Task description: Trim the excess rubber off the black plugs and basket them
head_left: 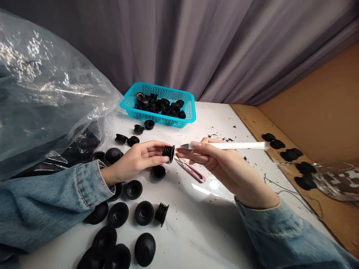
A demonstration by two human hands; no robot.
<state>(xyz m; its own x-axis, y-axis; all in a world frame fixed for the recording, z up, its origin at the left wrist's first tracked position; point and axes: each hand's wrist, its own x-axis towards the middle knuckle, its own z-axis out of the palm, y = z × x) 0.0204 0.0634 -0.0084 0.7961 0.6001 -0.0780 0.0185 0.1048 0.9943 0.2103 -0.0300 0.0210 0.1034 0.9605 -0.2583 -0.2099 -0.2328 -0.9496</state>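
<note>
Pinches 1 ribbed plug [168, 152] in the left hand [137, 158], in front of the blue basket [192, 108]. Grips 1 white-handled knife [241, 145] in the right hand [221, 160], to the basket's front right. Has pink snips [191, 171] lying before the basket, more black plugs [159, 106] inside.

Open bench [202, 231] at near centre, and there's my lane, right sleeve [269, 228] on one side, loose black caps [144, 213] crowding the left! Pink snips [193, 171] lie at its far end. Only a narrow gap between the ribbed plug [168, 151] in my left fingers [157, 161] and the white-handled knife [238, 145]. Farther, the blue basket [168, 121] blocks; left, a plastic bag [56, 93] bulges.
</note>
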